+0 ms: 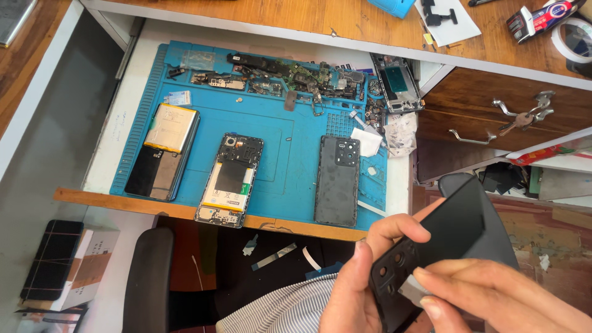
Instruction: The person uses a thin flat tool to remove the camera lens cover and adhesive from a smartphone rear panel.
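1. Head view, lower right: left hand (pixel 357 277) is wrapped around a black phone back cover (pixel 444 240), thumb across its upper edge, holding it up off the bench near the lap.
2. Right hand (pixel 493 293) is pinched narrow on a small grey strip (pixel 412 288) lying against the cover beside its camera holes.
3. Handling, my read: the cover is a thin, light, glossy panel, likely slippery and easy to flex or crack. Grip it by the long edges, not the cut-out corner.
4. Surface: blue repair mat (pixel 296 132) on a pulled-out shelf carries an opened phone (pixel 229 179), another back cover (pixel 338 179), a screen with battery (pixel 163 151) and loose boards (pixel 290 80).
5. Room: wooden desk (pixel 345 21) above, keys (pixel 524 117) in a drawer, tape roll (pixel 576 37).
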